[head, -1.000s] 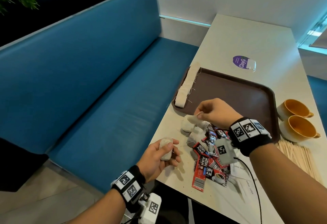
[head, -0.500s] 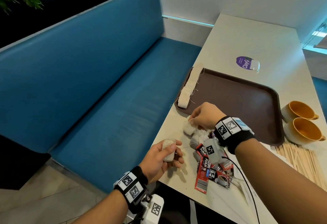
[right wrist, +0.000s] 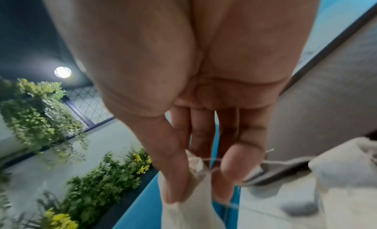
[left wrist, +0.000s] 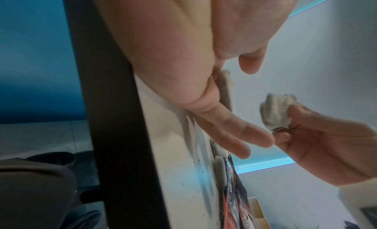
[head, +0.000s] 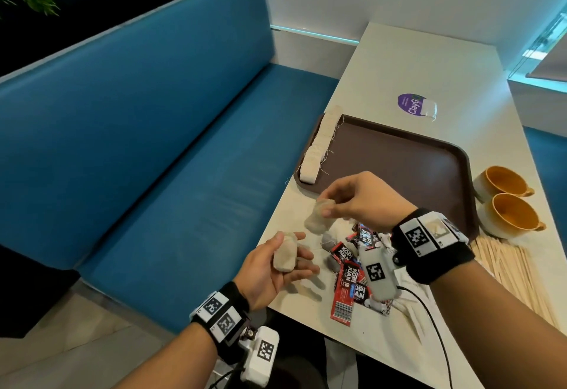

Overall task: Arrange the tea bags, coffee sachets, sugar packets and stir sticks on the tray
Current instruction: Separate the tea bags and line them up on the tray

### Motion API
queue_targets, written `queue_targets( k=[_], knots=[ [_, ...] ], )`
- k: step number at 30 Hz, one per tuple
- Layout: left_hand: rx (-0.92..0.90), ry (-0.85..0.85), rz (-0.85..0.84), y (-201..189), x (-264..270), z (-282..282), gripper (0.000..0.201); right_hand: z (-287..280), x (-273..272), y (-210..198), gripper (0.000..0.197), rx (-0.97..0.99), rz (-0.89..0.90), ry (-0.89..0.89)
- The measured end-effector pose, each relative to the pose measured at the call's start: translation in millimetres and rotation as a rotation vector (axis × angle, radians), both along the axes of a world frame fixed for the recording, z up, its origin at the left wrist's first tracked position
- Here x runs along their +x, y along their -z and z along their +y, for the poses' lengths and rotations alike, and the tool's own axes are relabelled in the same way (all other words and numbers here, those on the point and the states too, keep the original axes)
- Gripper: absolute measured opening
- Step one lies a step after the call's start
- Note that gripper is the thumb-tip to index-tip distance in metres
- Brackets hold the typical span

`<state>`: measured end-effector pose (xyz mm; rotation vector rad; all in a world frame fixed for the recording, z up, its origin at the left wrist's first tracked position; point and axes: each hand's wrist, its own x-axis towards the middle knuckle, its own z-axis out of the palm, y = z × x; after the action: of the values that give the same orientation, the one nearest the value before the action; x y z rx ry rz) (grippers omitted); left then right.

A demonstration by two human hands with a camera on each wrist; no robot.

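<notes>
My left hand (head: 277,261) lies palm up at the table's near-left edge and holds a white tea bag (head: 285,252) under its thumb. My right hand (head: 346,201) hovers just above and right of it, pinching a second tea bag (head: 319,218) that hangs from thumb and fingers (right wrist: 175,181); that bag (left wrist: 274,110) also shows in the left wrist view. A brown tray (head: 399,161) lies beyond, with a row of tea bags (head: 320,143) along its left rim. Red coffee sachets (head: 348,278) are heaped under my right wrist. Wooden stir sticks (head: 509,269) fan out at the right.
Two orange-lined cups (head: 506,201) stand right of the tray. A purple-labelled packet (head: 415,105) lies on the white table (head: 429,60) behind it. A blue bench (head: 153,143) runs along the table's left edge. White packets (head: 408,309) lie partly hidden under my right forearm.
My right hand dipped to the loose tea bags by the tray's near corner and has lifted one off the table. My left hand kept its tea bag and opened palm up.
</notes>
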<state>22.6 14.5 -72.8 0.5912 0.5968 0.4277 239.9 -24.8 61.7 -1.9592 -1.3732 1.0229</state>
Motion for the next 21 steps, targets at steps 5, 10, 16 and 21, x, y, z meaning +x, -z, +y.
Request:
queue_targets(
  k=[5,10,16,21],
  knots=[
    [0.038,-0.044,-0.041,1,-1,-2,0.047,-13,-29,17,0.011,-0.073,-0.095,0.007],
    [0.179,0.008,-0.111,10,-3,-3,0.063,-26,-60,36,0.018,-0.119,-0.137,0.069],
    [0.191,0.076,-0.143,2,0,-9,0.074,-17,-76,59,0.016,-0.144,0.064,0.219],
    [0.180,0.143,-0.120,3,-3,-8,0.065,-15,-75,69,0.014,-0.156,0.140,0.307]
  ],
)
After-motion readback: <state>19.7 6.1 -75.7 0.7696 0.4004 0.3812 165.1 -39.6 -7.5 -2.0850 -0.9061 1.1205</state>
